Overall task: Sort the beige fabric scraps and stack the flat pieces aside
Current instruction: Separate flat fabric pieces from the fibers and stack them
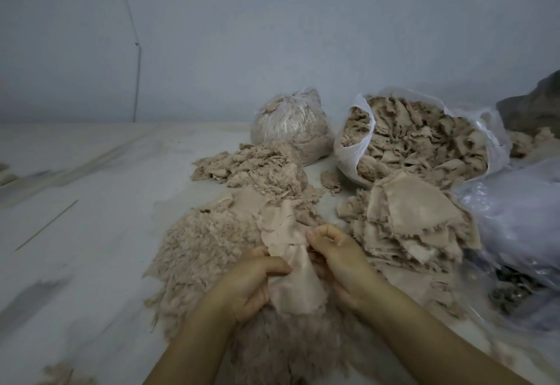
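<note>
I am pinching a smooth beige fabric scrap [289,266] between my left hand [253,284] and right hand [335,259], above the near fuzzy beige pile [197,251]; the flat-piece stack [415,224] is lying just right.

A heap of frayed scraps [200,251] lies on the floor [91,233] left of the stack of flat pieces [415,227], with a smaller heap [257,166] behind, then a tied bag [291,127] left of an open bag [424,142] holding scraps.
</note>
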Demonstrator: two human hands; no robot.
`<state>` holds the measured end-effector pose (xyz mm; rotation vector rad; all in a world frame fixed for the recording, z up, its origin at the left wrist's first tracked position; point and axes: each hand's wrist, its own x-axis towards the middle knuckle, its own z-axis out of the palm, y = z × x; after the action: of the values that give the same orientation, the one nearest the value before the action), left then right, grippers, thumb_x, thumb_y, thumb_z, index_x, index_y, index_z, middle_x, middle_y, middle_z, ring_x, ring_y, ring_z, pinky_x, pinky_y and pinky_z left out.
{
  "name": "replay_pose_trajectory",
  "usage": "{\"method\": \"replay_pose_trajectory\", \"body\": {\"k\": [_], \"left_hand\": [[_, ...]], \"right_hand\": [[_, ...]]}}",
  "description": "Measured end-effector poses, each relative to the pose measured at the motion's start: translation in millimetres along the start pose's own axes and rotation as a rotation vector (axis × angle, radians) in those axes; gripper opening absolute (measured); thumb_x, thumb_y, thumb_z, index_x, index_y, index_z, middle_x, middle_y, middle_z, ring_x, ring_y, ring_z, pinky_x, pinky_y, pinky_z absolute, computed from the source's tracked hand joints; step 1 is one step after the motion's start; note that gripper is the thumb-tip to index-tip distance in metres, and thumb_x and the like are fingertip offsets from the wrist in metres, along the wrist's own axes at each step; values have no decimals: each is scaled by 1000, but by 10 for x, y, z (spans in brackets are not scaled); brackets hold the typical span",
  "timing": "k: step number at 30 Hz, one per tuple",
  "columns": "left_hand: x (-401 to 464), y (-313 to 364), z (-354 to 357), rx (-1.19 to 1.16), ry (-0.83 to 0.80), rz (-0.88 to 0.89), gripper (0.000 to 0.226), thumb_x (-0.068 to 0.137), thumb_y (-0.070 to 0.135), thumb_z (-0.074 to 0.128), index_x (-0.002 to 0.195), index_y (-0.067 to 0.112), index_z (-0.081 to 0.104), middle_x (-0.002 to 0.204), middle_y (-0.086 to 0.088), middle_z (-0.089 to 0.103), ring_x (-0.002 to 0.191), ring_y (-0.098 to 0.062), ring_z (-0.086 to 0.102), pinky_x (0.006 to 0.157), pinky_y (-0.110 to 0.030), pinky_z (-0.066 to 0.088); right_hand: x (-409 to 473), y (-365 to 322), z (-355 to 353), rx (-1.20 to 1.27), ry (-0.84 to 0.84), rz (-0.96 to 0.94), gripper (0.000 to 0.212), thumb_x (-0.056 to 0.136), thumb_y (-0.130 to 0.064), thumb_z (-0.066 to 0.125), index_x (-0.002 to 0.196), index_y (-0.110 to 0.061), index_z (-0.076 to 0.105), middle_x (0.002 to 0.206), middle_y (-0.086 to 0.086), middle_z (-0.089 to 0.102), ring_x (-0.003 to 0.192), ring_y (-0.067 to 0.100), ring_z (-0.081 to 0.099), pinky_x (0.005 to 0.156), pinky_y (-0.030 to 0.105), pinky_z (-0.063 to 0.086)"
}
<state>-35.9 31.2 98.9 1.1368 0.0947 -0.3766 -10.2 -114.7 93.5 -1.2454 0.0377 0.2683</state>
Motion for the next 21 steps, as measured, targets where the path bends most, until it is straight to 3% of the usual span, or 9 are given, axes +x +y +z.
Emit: {"method": "replay_pose_trajectory", "body": {"k": [2, 4, 6, 9, 11, 12, 15, 18, 21], "left_hand": [[6, 12, 30, -84, -48, -39, 30, 84, 7, 57, 109, -9, 63, 101, -24, 65, 91, -32, 62, 88, -42, 50], [40, 20, 85, -113, -39, -74, 30, 88, 25, 58, 92, -4, 66, 76, -18, 61, 69, -26, 62, 68, -35, 55], [97, 5, 126, -89, 53, -62, 27, 80, 18, 62, 91, -7, 64, 69, -19, 59, 57, -25, 61, 54, -31, 55], [166, -26, 107, -146, 116, 22, 38, 81, 7, 61, 113, -14, 58, 101, -31, 64, 85, -37, 67, 77, -42, 58], [180, -33, 103, -208, 90, 35, 38, 87, 7, 56, 120, -12, 53, 116, -35, 59, 111, -46, 57, 98, -50, 46], [189, -42, 111, -232, 82, 38, 39, 87, 7, 57, 120, -13, 53, 116, -36, 58, 113, -48, 54, 97, -50, 45], [197, -43, 146, -248, 188, 106, 34, 78, 7, 63, 107, -10, 61, 100, -27, 68, 88, -35, 67, 69, -39, 58], [235, 9, 114, -319, 366, 174, 14, 87, 0, 57, 97, -5, 64, 88, -20, 70, 72, -26, 69, 60, -35, 60], [249, 81, 21, -438, 468, 179, 12, 93, -5, 47, 93, -3, 59, 77, -17, 70, 63, -23, 69, 50, -31, 58]], "right_hand": [[-36, 2, 10, -150, -24, -138, 17, 94, -15, 58, 78, -11, 53, 55, -2, 57, 47, 8, 49, 46, 21, 41], [-80, 20, 12, -313, -90, -245, 15, 92, -11, 61, 80, -10, 53, 53, -5, 58, 44, 6, 48, 44, 17, 40], [-110, 59, -6, -410, -147, -295, 15, 89, -7, 64, 80, -11, 53, 52, -4, 59, 43, 3, 50, 45, 15, 40], [-133, 120, -66, -431, -70, -321, 18, 85, -16, 70, 86, -13, 53, 63, -4, 61, 57, 6, 58, 57, 20, 47], [-143, 129, -105, -406, 21, -249, 35, 75, -37, 76, 92, -13, 57, 78, 2, 64, 74, 13, 64, 71, 30, 53], [-139, 129, -112, -364, 4, -195, 42, 70, -43, 76, 91, -11, 60, 79, 2, 65, 76, 14, 64, 73, 30, 53], [-133, 145, -97, -255, -96, -166, 25, 80, -31, 70, 78, -8, 63, 66, 0, 61, 66, 13, 56, 64, 23, 45], [-117, 168, -124, -205, -22, -202, 24, 92, -11, 60, 68, -13, 58, 65, 6, 54, 66, 21, 48, 65, 32, 40], [-136, 163, -209, -166, 60, -224, 29, 93, -10, 58, 65, -14, 53, 64, 10, 47, 64, 22, 40, 60, 32, 34]]}}
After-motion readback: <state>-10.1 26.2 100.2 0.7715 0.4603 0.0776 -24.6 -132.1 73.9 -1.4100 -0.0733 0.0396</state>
